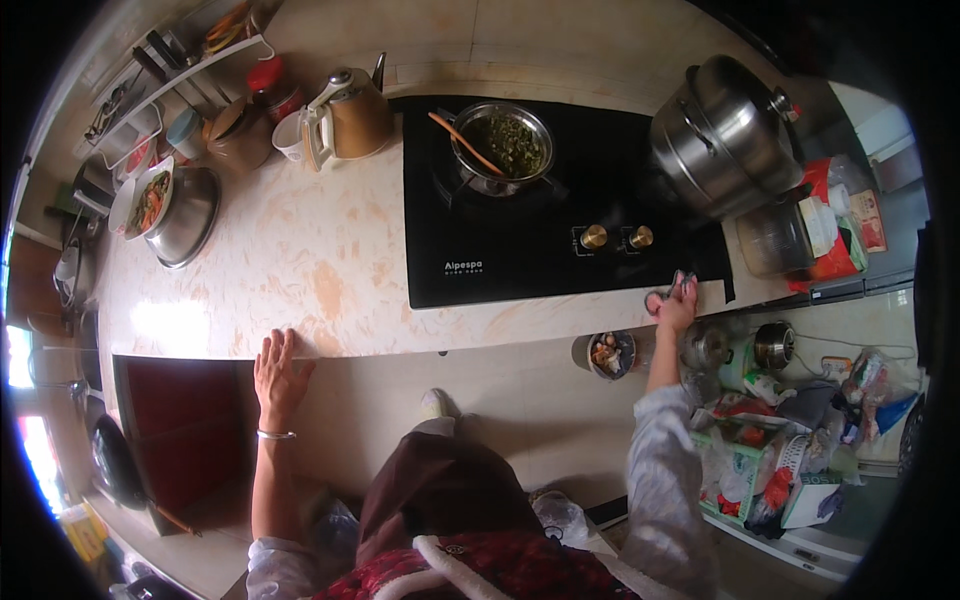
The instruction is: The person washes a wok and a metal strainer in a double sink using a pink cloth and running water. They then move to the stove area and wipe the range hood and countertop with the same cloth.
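My right hand point(677, 311) grips a pink and dark cloth point(660, 301) at the front edge of the black gas hob point(510, 277). Resting by the edge of the marbled countertop point(300, 255), my left hand point(279, 379) holds nothing, its thumb apart from the fingers. On the hob's left burner stands a metal bowl point(551, 146) of chopped greens point(510, 142), with a wooden-handled utensil point(465, 142) leaning in it. A large steel steamer pot point(724, 142) occupies the right side. Two brass-coloured knobs point(594, 237) sit near the hob's front.
A gold kettle point(360, 116) stands left of the hob. Farther left, a plate of food point(152, 199) rests tilted on an upturned metal bowl point(184, 225). A clear container point(772, 236) lies beside the steamer. Below are a waste bin point(600, 364) and a green basket point(731, 465) among bags.
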